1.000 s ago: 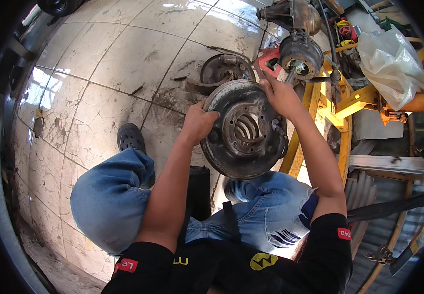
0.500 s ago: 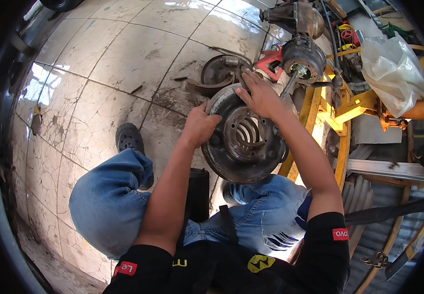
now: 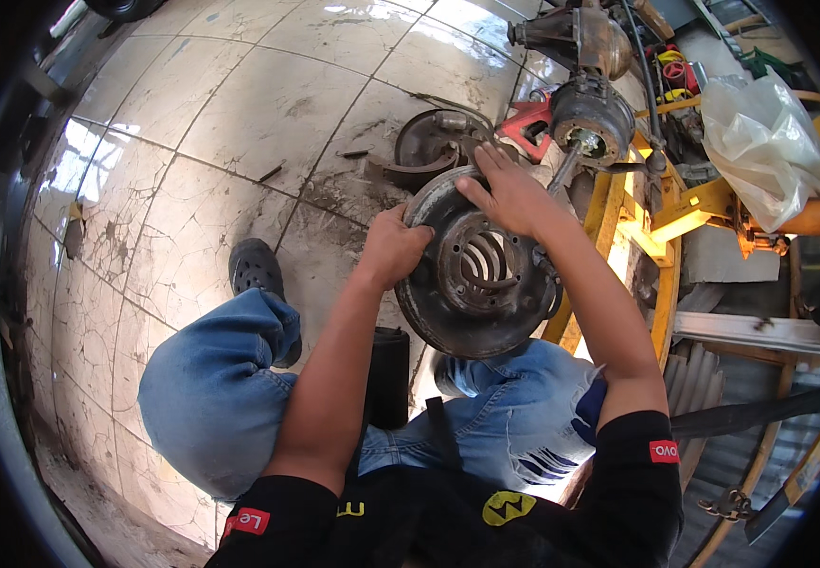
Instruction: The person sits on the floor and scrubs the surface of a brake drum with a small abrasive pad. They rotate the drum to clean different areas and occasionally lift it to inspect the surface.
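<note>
A round, dark, greasy brake backing plate (image 3: 429,309) is tilted up in front of my knees, with a large hole at its middle. Metal coils (image 3: 482,257) show through that hole. My left hand (image 3: 397,248) grips the plate's left rim, thumb on the near face and fingers going behind. At the upper right edge, my right hand (image 3: 512,194) lies against the plate with its fingers stretched out and the thumb apart. Just beyond, on the floor, lie a second dark round plate (image 3: 417,140) and a curved brake shoe (image 3: 412,174).
An axle housing (image 3: 592,99) with a protruding shaft stands at the upper right, beside a red stand (image 3: 527,125). Yellow metal framing (image 3: 668,284) runs along my right, under a clear plastic bag (image 3: 760,142). Cracked, stained tiles (image 3: 183,208) spread to the left.
My right hand's fingers have straightened and lie flatter at the plate's edge. The left hand keeps its grip, and the plate has hardly moved.
</note>
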A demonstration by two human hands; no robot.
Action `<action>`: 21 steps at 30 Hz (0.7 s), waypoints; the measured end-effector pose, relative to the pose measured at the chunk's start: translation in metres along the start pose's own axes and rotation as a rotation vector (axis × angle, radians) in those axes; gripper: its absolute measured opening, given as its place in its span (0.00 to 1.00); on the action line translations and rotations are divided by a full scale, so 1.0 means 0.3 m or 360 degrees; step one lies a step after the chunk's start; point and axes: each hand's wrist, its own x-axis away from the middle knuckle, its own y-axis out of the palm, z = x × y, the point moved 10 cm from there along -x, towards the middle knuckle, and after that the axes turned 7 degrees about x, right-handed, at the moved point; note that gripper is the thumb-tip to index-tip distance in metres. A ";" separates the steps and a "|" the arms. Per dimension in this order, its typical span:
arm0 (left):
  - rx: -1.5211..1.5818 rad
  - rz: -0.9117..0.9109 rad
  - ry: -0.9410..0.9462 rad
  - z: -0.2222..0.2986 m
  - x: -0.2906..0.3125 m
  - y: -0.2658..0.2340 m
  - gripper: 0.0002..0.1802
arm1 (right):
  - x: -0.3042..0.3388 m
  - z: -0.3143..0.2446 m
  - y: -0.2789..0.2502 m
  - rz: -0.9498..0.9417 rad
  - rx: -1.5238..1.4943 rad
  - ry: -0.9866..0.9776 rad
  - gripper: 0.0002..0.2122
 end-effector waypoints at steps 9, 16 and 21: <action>-0.0010 -0.0051 -0.0087 -0.018 -0.006 0.013 0.20 | -0.028 0.040 0.018 -0.0167 -0.0039 0.0116 0.44; -0.0096 -0.0016 -0.0111 -0.022 -0.005 -0.002 0.19 | 0.025 -0.007 0.020 0.0081 0.0090 -0.0027 0.46; -0.0226 -0.0030 0.0087 0.007 0.002 0.013 0.20 | 0.034 -0.021 0.027 0.0060 0.0058 -0.0027 0.43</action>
